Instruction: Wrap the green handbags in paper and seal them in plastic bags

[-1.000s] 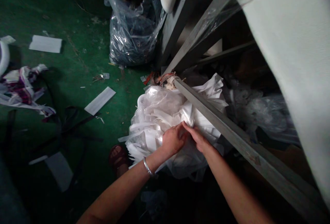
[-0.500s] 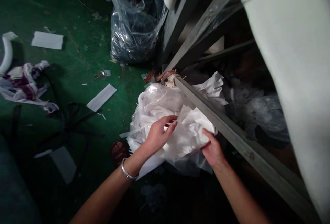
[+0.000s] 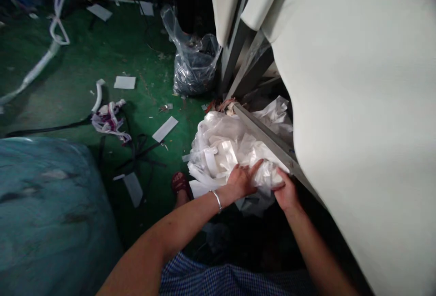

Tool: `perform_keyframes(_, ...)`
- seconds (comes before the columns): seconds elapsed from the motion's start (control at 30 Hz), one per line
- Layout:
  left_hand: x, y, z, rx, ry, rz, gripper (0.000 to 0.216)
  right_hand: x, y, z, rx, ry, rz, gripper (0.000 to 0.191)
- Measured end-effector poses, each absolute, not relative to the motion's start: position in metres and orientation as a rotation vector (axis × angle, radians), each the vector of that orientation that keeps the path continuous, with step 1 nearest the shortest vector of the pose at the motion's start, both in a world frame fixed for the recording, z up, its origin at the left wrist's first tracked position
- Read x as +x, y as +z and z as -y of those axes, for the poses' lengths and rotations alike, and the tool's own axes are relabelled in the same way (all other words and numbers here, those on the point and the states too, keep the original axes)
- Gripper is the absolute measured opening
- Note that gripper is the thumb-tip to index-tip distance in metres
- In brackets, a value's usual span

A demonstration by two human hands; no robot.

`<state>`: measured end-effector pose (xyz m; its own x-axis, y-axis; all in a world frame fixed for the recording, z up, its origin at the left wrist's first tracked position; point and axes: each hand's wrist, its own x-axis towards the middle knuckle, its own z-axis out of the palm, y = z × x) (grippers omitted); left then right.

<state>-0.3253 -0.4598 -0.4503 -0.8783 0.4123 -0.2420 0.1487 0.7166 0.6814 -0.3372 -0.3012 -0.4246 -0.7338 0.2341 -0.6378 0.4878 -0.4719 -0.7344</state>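
Note:
A heap of white sheets and clear plastic bag (image 3: 218, 135) lies on the floor beside a grey metal bar (image 3: 260, 128). My left hand (image 3: 242, 180), with a silver bangle at the wrist, rests on the near side of the heap, one finger stretched out over the plastic and the others partly bent. To its right, my right hand (image 3: 286, 192) pinches the bunched edge of the bag, thumb on top and fingers beneath. Crumpled white material fills the bag, and its exact kind cannot be made out.
A pale cloth-covered surface (image 3: 361, 105) hangs over the right side. Behind the heap stands a clear bag with dark contents (image 3: 195, 71). A large teal bundle (image 3: 51, 205) sits at left. Paper strips (image 3: 165, 129) and a purple-white cloth scrap (image 3: 109, 121) litter the green floor.
My left hand has come down onto the plastic and moved right, closer to my right hand. My right hand keeps its hold. The view has shifted back, showing more floor and the teal bundle.

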Motion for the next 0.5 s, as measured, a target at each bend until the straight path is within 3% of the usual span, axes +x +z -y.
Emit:
perform_keyframes(0.33, -0.256, -0.381, 0.478, 0.188, 1.142, -2.579, 0.129, -0.279, -0.37, 0.287, 1.135, -2.394, -1.438, 0.031)
perform_keyframes(0.5, -0.194, -0.347, 0.474, 0.215, 1.143, -2.597, 0.127, -0.234, -0.331, 0.283, 1.081, -2.328, -1.402, 0.032)
